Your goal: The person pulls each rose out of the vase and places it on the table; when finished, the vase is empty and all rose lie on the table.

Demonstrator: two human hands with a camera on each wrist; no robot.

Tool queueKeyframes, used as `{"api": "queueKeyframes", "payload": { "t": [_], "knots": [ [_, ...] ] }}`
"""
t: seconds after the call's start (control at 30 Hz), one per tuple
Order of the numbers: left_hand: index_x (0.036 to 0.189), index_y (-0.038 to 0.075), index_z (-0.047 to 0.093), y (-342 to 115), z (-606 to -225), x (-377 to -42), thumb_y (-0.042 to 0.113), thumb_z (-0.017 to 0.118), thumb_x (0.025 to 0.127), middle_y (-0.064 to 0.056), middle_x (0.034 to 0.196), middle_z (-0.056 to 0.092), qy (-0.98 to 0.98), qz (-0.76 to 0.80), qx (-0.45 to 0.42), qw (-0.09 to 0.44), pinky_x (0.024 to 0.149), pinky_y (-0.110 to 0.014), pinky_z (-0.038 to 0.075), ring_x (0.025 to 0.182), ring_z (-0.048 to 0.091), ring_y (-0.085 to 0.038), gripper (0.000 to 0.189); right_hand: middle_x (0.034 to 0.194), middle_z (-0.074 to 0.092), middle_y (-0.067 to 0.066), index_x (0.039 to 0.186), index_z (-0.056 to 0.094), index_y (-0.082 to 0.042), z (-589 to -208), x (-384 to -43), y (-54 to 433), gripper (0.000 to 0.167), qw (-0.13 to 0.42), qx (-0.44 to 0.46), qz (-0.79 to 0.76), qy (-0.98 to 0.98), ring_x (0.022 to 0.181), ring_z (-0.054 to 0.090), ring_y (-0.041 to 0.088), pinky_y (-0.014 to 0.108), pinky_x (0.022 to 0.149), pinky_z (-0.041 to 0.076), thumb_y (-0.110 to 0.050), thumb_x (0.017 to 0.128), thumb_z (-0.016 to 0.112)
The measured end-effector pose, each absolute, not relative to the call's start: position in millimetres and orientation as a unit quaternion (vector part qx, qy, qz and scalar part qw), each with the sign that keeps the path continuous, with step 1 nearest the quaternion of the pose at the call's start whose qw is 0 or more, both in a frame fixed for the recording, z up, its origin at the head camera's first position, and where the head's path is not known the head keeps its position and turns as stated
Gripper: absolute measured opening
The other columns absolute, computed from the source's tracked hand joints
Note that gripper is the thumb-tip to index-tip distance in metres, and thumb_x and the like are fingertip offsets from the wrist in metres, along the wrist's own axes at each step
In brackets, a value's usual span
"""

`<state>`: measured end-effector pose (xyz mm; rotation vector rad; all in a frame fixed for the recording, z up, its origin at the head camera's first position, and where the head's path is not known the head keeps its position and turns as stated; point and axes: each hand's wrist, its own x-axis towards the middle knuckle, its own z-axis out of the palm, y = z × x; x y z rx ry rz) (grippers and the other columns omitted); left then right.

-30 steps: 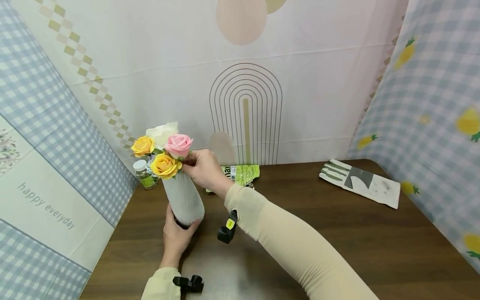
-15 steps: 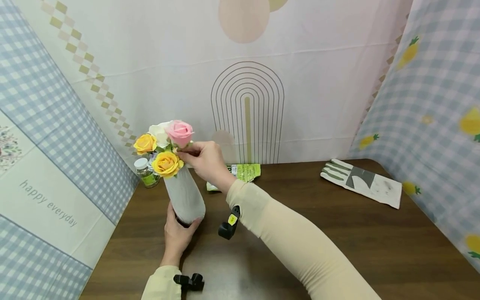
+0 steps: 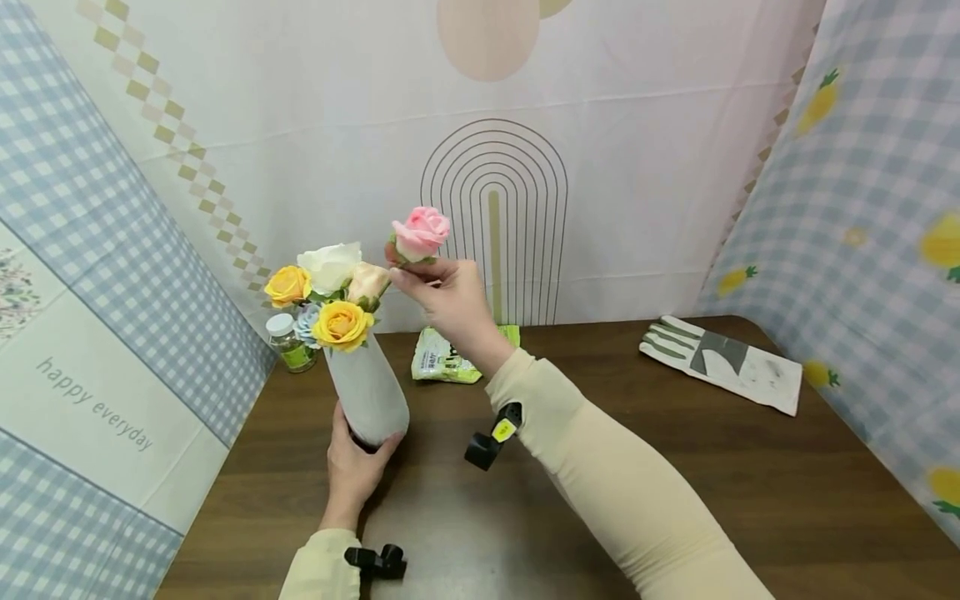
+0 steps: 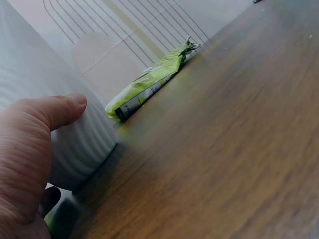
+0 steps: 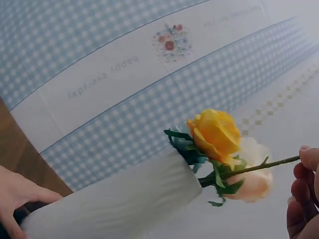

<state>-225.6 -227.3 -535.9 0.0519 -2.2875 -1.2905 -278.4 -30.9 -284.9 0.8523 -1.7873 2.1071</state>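
A white ribbed vase [image 3: 367, 387] stands at the left of the table, and my left hand [image 3: 354, 467] grips it low down, thumb against its side in the left wrist view. Above and right of its mouth, my right hand [image 3: 457, 296] pinches a pink rose [image 3: 422, 233] just under the bloom. In the right wrist view its thin green stem [image 5: 269, 164] runs from my fingertips toward the vase mouth. Still in the vase are a white flower [image 3: 330, 265], a pale peach rose [image 3: 367, 283], yellow roses [image 3: 341, 325] and a small bluish flower [image 3: 307, 323].
Behind the vase at left is a small white-capped jar [image 3: 291, 342]. A green-and-white packet [image 3: 446, 358] lies near the back edge, partly behind my right hand. On the right side of the table [image 3: 570, 483] lies a white and grey glove [image 3: 720, 362].
My right hand has risen and shifted right, drawing the pink rose up from the other blooms. The peach rose now shows where the pink one was. My left hand keeps its grip on the vase.
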Motion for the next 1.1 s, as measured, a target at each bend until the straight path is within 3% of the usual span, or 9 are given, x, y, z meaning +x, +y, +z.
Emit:
{"api": "queueKeyframes", "payload": {
  "t": [0.33, 0.53, 0.67, 0.77, 0.87, 1.1],
  "knots": [
    [0.153, 0.022, 0.022, -226.2, -535.1, -224.6, 0.028, 0.088, 0.068, -0.017, 0.142, 0.043, -0.846, -0.468, 0.022, 0.254, 0.1, -0.054, 0.035, 0.127, 0.044, -0.035, 0.108, 0.101, 0.071, 0.012, 0.105, 0.067, 0.007, -282.8, -271.6, 0.9, 0.022, 0.118, 0.263, 0.749, -0.596, 0.099, 0.066, 0.02, 0.034, 0.092, 0.049, -0.001, 0.085, 0.071],
    [0.154, 0.026, 0.019, -226.2, -534.8, -223.5, 0.033, 0.087, 0.069, -0.016, 0.145, 0.041, -0.85, -0.466, 0.031, 0.245, 0.101, -0.054, 0.034, 0.13, 0.041, -0.035, 0.108, 0.102, 0.072, 0.004, 0.1, 0.069, -0.009, -282.2, -267.3, 43.5, 0.015, 0.119, 0.194, 0.782, -0.58, 0.108, 0.062, 0.021, 0.035, 0.098, 0.044, -0.005, 0.086, 0.072],
    [0.154, 0.025, 0.019, -226.8, -534.9, -223.4, 0.034, 0.086, 0.07, -0.016, 0.146, 0.04, -0.851, -0.464, 0.031, 0.243, 0.102, -0.054, 0.033, 0.131, 0.04, -0.035, 0.108, 0.098, 0.072, -0.001, 0.092, 0.071, -0.015, -292.6, -266.8, 82.7, 0.01, 0.136, 0.157, 0.81, -0.548, 0.095, 0.062, 0.017, 0.03, 0.088, 0.045, -0.007, 0.086, 0.071],
    [0.153, 0.023, 0.021, -226.8, -535.2, -223.1, 0.033, 0.086, 0.07, -0.016, 0.145, 0.041, -0.851, -0.464, 0.031, 0.245, 0.102, -0.053, 0.034, 0.13, 0.041, -0.034, 0.106, 0.092, 0.073, 0.002, 0.087, 0.074, -0.011, -306.7, -265.3, 115.5, 0.006, 0.156, 0.133, 0.845, -0.495, 0.081, 0.063, 0.014, 0.026, 0.076, 0.048, -0.005, 0.085, 0.072],
    [0.153, 0.021, 0.022, -226.6, -535.7, -223.0, 0.032, 0.086, 0.07, -0.016, 0.144, 0.042, -0.85, -0.464, 0.031, 0.247, 0.102, -0.053, 0.033, 0.13, 0.041, -0.034, 0.105, 0.089, 0.072, 0.007, 0.091, 0.075, -0.002, -327.3, -261.1, 150.5, 0.007, 0.163, 0.128, 0.871, -0.445, 0.075, 0.067, 0.015, 0.025, 0.073, 0.053, -0.002, 0.085, 0.071],
    [0.153, 0.021, 0.022, -227.7, -534.4, -224.3, 0.033, 0.086, 0.071, -0.016, 0.144, 0.042, -0.852, -0.459, 0.028, 0.251, 0.102, -0.053, 0.034, 0.13, 0.042, -0.034, 0.105, 0.09, 0.072, 0.011, 0.098, 0.073, 0.006, -382.6, -247.6, 218.9, 0.014, 0.155, 0.119, 0.88, -0.433, 0.075, 0.069, 0.017, 0.026, 0.07, 0.055, 0.002, 0.091, 0.061]
  ]
}}
